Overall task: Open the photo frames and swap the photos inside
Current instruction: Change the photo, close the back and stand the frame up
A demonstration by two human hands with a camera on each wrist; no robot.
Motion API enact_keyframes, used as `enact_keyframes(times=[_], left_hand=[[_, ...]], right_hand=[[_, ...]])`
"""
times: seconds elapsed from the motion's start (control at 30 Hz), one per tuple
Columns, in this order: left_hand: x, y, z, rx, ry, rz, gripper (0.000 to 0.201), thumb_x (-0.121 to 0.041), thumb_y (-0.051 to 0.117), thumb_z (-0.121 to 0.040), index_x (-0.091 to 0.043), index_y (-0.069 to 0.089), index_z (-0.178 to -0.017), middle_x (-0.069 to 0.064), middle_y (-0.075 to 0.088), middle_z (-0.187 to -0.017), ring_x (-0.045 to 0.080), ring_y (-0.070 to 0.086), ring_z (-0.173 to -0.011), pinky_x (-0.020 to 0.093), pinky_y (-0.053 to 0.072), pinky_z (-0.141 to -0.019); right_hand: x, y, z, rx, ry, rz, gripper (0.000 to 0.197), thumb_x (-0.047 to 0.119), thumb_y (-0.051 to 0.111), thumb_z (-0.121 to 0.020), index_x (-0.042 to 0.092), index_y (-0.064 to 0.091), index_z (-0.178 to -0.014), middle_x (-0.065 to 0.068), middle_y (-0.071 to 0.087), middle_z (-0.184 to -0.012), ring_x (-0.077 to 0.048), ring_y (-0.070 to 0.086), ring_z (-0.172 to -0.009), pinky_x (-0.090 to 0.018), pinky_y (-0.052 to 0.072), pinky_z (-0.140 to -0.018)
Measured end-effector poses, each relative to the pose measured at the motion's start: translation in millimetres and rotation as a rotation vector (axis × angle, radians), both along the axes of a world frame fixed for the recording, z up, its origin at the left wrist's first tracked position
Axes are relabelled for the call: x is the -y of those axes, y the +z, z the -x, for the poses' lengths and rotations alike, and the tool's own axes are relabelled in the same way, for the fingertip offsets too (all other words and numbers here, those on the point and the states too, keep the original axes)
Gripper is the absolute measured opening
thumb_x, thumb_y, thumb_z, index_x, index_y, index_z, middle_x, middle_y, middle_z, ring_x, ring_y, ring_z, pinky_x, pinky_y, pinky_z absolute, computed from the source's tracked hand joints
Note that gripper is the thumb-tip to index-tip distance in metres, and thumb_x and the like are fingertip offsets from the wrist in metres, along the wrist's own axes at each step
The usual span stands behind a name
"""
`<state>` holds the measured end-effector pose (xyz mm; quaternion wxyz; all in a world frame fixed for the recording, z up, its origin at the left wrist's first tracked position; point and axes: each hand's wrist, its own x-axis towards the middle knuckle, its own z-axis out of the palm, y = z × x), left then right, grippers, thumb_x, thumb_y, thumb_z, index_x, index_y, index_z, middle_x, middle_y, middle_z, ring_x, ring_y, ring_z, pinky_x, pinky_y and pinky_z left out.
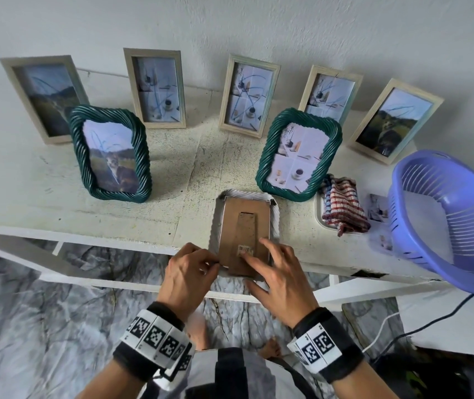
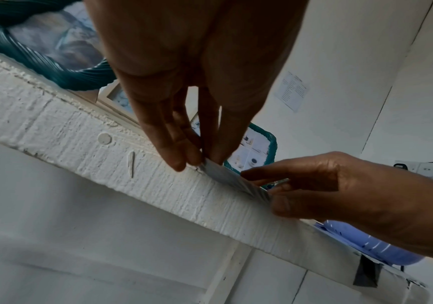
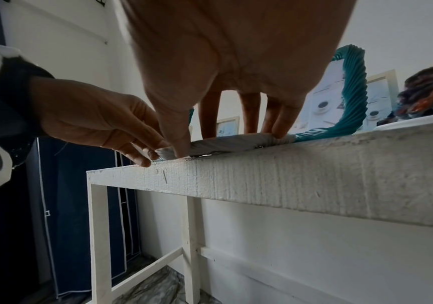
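The near-left corner of the white frame [image 1: 275,216] is pinched by the left hand [image 1: 186,276]. The cardboard backing [image 1: 245,231] is pressed down by the straight fingers of the right hand [image 1: 280,279] — nothing is gripped. The frame lies face down at the front edge of the white table [image 1: 143,226], between two upright green frames [image 1: 110,154] — the second [image 1: 299,154] beside a checked cloth [image 1: 342,205].
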<state>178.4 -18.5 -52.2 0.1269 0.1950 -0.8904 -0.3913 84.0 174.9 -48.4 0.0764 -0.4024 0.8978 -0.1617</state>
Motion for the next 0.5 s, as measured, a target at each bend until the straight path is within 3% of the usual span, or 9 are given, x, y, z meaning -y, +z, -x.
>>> enact_keyframes(times=[0.1,0.27,0.37,0.43,0.5], left_hand=[[0.8,-0.1,-1.3,0.019,0.042,-0.004,0.009,-0.016,0.080,-0.076,-0.023,0.075,-0.077,-0.010,0.059,-0.081,-0.001,0.061,-0.064,0.030,0.056,-0.064],[0.3,0.8,-1.8,0.002,0.006,0.006,0.008,-0.011,0.079,-0.077,-0.017,0.075,-0.075,-0.008,0.058,-0.078,-0.001,0.059,-0.061,0.025,0.054,-0.060],[2.9,-1.5,-1.8,0.004,-0.011,0.003,0.008,-0.012,0.079,-0.078,-0.018,0.075,-0.075,-0.010,0.058,-0.078,-0.001,0.059,-0.061,0.029,0.055,-0.059],[4.7,-0.8,-1.4,0.005,-0.035,0.010,0.006,-0.019,0.078,-0.079,-0.020,0.074,-0.075,-0.011,0.058,-0.079,0.000,0.060,-0.062,0.032,0.056,-0.060],[7.9,3.2,-1.1,0.042,-0.040,0.045,0.013,-0.038,0.071,-0.081,-0.025,0.073,-0.078,-0.013,0.058,-0.082,0.001,0.061,-0.066,0.031,0.054,-0.060]], right_hand=[[0.0,0.7,1.0,0.000,0.006,0.008,0.051,0.046,0.055,-0.084,0.035,0.052,-0.134,-0.009,0.041,-0.143,-0.030,0.043,-0.120,-0.043,0.048,-0.098],[-0.6,-0.2,1.6,-0.011,0.012,0.011,0.051,0.043,0.065,-0.082,0.034,0.054,-0.132,-0.009,0.042,-0.142,-0.028,0.041,-0.120,-0.042,0.048,-0.098],[0.0,0.3,1.5,-0.017,0.010,0.008,0.052,0.044,0.063,-0.082,0.033,0.055,-0.132,-0.009,0.042,-0.142,-0.028,0.042,-0.121,-0.042,0.049,-0.097],[0.7,0.8,1.4,-0.016,0.006,0.005,0.051,0.046,0.057,-0.083,0.033,0.054,-0.132,-0.009,0.041,-0.143,-0.027,0.040,-0.122,-0.042,0.049,-0.098],[0.4,1.8,0.6,-0.014,0.010,0.005,0.053,0.048,0.051,-0.083,0.035,0.050,-0.135,-0.008,0.040,-0.144,-0.027,0.038,-0.124,-0.042,0.048,-0.099]])
